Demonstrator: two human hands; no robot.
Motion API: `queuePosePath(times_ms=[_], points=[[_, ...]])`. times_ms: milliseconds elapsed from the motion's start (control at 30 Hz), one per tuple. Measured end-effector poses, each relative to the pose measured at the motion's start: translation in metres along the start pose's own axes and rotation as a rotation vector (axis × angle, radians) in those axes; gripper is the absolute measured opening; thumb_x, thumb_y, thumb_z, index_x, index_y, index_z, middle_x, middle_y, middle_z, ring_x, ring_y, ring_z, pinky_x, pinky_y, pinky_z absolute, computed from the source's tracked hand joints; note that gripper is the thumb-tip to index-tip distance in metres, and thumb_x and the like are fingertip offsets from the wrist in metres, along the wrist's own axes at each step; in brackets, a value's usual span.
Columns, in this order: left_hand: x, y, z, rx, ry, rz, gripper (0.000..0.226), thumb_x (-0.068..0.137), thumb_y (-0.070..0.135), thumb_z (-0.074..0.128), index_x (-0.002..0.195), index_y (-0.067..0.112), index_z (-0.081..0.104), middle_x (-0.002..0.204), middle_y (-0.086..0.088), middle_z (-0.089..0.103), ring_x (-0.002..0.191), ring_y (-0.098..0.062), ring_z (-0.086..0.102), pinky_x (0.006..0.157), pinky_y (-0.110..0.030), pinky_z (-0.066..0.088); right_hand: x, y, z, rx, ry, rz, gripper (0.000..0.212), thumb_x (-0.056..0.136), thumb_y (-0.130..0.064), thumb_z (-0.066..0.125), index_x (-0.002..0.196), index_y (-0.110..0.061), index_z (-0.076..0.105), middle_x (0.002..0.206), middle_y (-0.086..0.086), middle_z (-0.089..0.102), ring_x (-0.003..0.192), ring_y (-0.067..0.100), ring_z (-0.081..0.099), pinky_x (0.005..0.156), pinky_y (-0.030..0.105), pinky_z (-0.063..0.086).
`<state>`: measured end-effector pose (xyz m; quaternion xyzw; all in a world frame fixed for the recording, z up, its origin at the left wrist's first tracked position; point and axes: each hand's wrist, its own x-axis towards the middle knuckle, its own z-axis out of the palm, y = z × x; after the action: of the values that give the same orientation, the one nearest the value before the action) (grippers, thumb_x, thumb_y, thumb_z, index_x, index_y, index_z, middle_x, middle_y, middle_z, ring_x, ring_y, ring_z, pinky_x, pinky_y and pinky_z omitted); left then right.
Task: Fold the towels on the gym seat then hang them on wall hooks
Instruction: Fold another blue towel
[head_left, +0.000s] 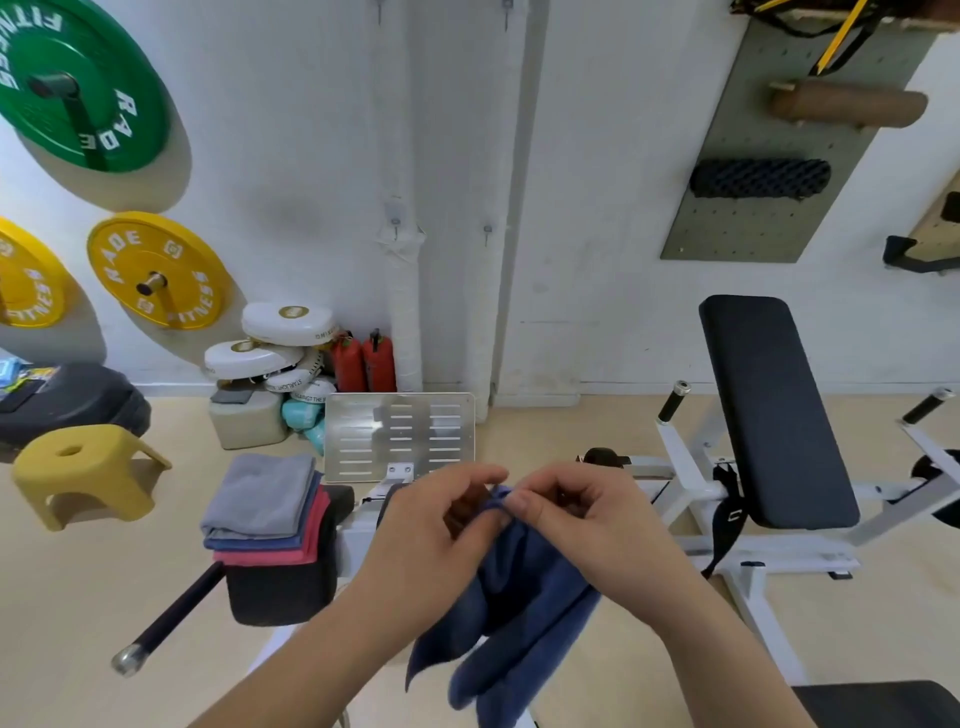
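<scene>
**Both hands hold a blue towel in front of the wall**

The left hand (434, 525) and the right hand (571, 512) are close together and pinch the top edge of a blue towel (519, 613), which hangs down between the forearms. To the left, a stack of folded towels (265, 506), grey, blue and red, lies on a black gym seat (283, 592). Two small wall hooks (396, 224) are on the white wall above the hands. A yellow stool (78, 467) stands on the floor at the left.

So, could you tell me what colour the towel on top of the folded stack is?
Grey towel, clearest in the head view.
</scene>
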<state>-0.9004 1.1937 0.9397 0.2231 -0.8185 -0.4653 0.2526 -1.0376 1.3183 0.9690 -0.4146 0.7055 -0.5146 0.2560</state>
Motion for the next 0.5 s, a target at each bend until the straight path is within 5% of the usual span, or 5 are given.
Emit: queuePosePath(times_ms=[133,300,400,500], points=[[0.003,-0.006,-0.008,0.130,0.052,0.080,0.019,0.097,0.016,0.066,0.098,0.034,0.072,0.091,0.015,0.068,0.093,-0.006,0.065,0.079,-0.012,0.048,0.004,0.028,-0.001,0.025,-0.025,0.075,0.009,0.089,-0.032,0.077,0.086,-0.025,0.074,0.075,0.011,0.065,0.070,0.019,0.056,0.068,0.033,0.047],[0.019,-0.014,-0.031,-0.005,0.306,-0.178,0.019,0.099,0.018,0.062,0.096,0.036,0.067,0.090,0.015,0.071,0.087,0.008,0.063,0.071,-0.007,0.047,-0.011,0.074,-0.021,-0.034,-0.255,0.276,0.027,0.093,-0.033,0.074,0.079,-0.011,0.064,0.071,-0.004,0.057,0.066,0.009,0.052,0.066,0.024,0.042],[0.026,-0.033,-0.046,-0.001,0.386,-0.260,0.017,0.100,0.021,0.060,0.095,0.036,0.065,0.090,0.013,0.072,0.087,-0.003,0.067,0.077,-0.023,0.052,-0.023,0.099,-0.037,-0.065,-0.204,0.409,0.031,0.088,-0.042,0.072,0.077,-0.014,0.064,0.070,-0.002,0.055,0.066,0.013,0.051,0.067,0.028,0.041],[0.020,-0.048,-0.044,0.046,0.382,-0.298,0.020,0.100,0.019,0.060,0.093,0.038,0.062,0.090,0.012,0.070,0.088,-0.003,0.064,0.074,-0.019,0.048,-0.030,0.117,-0.050,-0.132,-0.099,0.490,0.033,0.084,-0.039,0.079,0.075,-0.010,0.064,0.068,0.000,0.057,0.065,0.015,0.054,0.067,0.030,0.040]])
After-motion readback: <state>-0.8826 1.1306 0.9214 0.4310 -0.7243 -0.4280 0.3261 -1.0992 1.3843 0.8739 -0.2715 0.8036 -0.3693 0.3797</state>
